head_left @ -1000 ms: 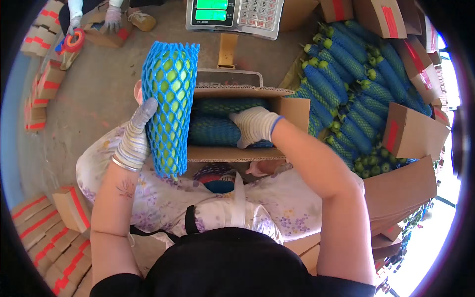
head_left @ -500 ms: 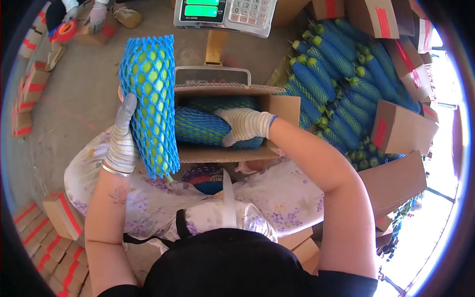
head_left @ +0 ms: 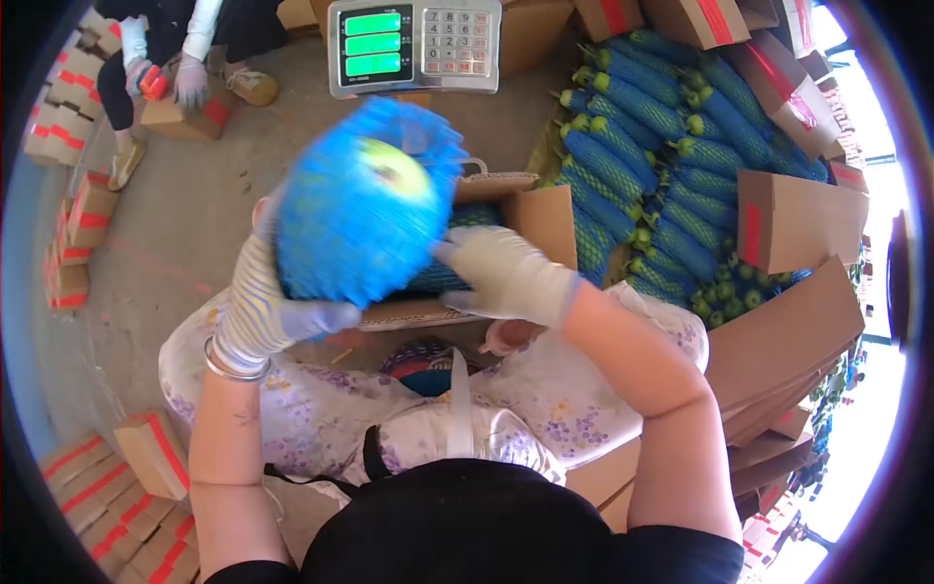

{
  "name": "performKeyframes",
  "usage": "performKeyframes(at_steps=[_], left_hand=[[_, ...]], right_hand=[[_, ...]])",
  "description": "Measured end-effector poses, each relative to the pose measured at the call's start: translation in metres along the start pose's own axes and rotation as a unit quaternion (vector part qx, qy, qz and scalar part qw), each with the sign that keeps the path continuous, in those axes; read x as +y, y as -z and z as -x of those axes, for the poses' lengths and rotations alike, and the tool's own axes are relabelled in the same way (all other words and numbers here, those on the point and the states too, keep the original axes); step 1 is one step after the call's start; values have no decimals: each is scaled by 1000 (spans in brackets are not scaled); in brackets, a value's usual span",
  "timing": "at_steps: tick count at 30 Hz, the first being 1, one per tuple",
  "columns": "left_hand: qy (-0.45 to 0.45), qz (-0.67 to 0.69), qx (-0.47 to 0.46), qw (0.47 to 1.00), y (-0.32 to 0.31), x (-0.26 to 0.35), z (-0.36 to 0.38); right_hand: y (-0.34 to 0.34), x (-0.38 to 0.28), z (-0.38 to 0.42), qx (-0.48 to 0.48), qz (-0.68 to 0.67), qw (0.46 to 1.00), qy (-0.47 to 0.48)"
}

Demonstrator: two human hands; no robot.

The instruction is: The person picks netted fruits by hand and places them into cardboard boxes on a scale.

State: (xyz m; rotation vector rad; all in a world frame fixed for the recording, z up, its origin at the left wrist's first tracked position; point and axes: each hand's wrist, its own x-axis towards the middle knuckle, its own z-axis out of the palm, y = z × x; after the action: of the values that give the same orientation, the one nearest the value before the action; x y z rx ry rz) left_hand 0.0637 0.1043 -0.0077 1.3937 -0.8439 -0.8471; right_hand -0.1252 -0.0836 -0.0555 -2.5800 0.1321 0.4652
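And here at ten o'clock is the big green fruit in blue netting, smeared by motion, its pale end tipped up toward the camera! The left hand, in a striped glove, has it in a firm grasp, thumb spread along its lower edge at the seven o'clock side. Over to the right hand, gloved too, close to the middle of the view: fingers and thumb stand apart over the open carton, fingertips right beside the netting, though whether they grip or touch anything can't be told. Inside that carton, more netted fruit shows, partly hidden. Just short of twelve o'clock, the scale glows with green displays. Out at two o'clock lies a great heap of netted fruit, cartons around it. At ten, farther out, another person's white sleeves reach down toward a small carton; red-taped boxes crowd eight o'clock.
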Motion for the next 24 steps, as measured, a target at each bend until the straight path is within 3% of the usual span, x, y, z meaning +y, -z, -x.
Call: performKeyframes(at_steps=[1, 2, 3, 5, 6, 8, 9, 11, 12, 17, 20, 24], left_hand=[[-4, -4, 2, 1000, -8, 13, -6], [-86, -179, -89, 976, -15, 32, -16], [-166, -346, -176, 907, -23, 43, -25], [-191, -364, -210, 887, -41, 30, -41], [-199, -397, -225, 867, -48, 23, -47], [-196, -424, -258, 846, -60, 5, -58], [-181, -444, -274, 833, -65, 0, -60], [-197, -487, -284, 802, -75, -14, -64], [-182, -504, -292, 792, -79, -17, -65], [-171, -535, -284, 777, -90, -24, -71], [-219, -540, -262, 769, -85, -44, -78], [-149, -585, -217, 767, -67, -64, -62]], right_hand=[[11, 3, 17, 20, -28, 999, 33], [23, 4, 34, 16, -50, 999, 8], [37, 4, 49, 14, -70, 997, -18], [68, 3, 71, -16, -46, 992, -118], [68, 14, 84, -8, -39, 993, -113], [60, 35, 113, 158, -25, 977, -144], [60, 38, 119, 164, -23, 977, -137], [61, 41, 130, 176, -7, 964, -198], [56, 43, 133, 209, 4, 959, -191], [44, 53, 136, 200, -16, 960, -194], [37, 55, 144, 194, -21, 962, -190], [37, 51, 155, 230, -37, 956, -179]])
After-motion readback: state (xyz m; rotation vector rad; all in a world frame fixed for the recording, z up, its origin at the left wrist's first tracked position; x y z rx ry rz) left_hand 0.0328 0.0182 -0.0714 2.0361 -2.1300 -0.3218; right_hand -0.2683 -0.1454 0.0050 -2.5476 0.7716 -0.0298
